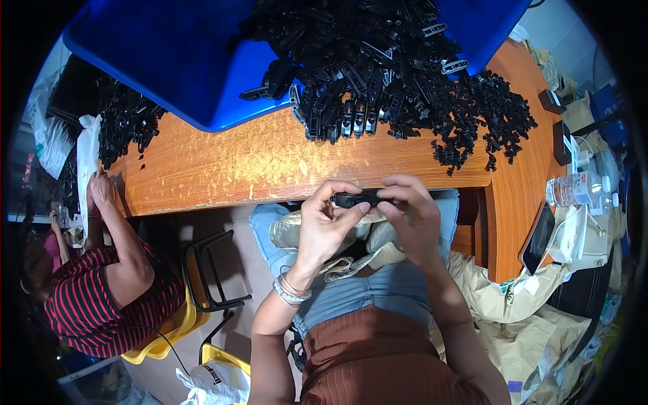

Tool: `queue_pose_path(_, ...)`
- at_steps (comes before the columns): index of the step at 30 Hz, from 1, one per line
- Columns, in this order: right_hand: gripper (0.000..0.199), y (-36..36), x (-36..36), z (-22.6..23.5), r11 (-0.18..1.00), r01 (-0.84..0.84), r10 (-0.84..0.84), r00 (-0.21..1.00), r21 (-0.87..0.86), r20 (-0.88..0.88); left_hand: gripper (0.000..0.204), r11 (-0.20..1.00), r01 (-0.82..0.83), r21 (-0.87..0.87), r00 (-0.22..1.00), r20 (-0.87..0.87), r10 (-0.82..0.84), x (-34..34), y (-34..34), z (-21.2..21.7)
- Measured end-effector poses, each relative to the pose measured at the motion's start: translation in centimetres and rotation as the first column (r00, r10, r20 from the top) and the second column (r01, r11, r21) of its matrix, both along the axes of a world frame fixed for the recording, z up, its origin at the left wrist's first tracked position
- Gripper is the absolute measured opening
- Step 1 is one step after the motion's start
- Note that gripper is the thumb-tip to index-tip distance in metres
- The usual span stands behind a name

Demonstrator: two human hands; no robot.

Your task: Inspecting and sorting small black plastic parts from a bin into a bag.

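A small, elongated black plastic part (352,200) is held level just off the table's front edge, above my lap. My left hand (325,226) pinches it between thumb and fingers. My right hand (415,219) is at the part's right end, thumb and forefinger closed about it; its other fingers are slightly blurred. Whether a second small piece sits between the right fingertips is hidden. Beyond my hands, a heap of similar black plastic parts (351,74) spills from a blue bin (236,88) onto the wooden table (270,165).
Smaller black pieces (499,115) lie in a pile at the right. A phone (538,237) and a plastic bottle (570,189) are on the right side table, with paper sacks (526,297) below. At left, a co-worker in a striped top (115,304) sits near a stool (212,270).
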State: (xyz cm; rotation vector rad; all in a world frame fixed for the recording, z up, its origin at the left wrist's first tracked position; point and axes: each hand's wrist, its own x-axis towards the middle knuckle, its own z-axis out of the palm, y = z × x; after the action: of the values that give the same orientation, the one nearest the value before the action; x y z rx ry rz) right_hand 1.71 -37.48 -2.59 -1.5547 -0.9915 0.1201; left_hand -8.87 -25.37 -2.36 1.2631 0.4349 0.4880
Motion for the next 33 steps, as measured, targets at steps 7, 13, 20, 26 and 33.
queue_pose_path(7,0.031,-0.8,0.7,-0.9,0.972,-0.207,0.099,0.799,-0.115,-0.593,0.015,0.990,0.035,0.133,0.999,-0.013,-0.034,0.2,0.2,0.2)
queue_pose_path(13,0.026,-2.3,1.9,-2.6,0.835,-0.316,0.269,0.949,-0.451,-0.167,0.014,0.847,-0.035,0.530,0.971,-0.183,0.155,1.8,4.8,-0.8)
queue_pose_path(20,0.011,1.1,5.7,-1.5,0.957,0.280,-0.222,0.873,-0.074,0.434,0.029,0.342,-0.099,0.934,0.873,-0.084,0.481,5.6,9.2,-1.3)
queue_pose_path(26,0.013,2.9,9.2,-2.8,0.820,0.511,-0.259,0.734,-0.258,0.628,0.016,0.509,-0.227,0.830,0.891,-0.034,0.453,3.1,9.1,-3.1)
queue_pose_path(33,0.011,3.2,8.6,-3.2,0.845,0.481,-0.292,0.780,-0.232,0.553,0.013,0.967,-0.197,0.160,0.971,-0.108,0.215,0.9,6.7,-2.0)
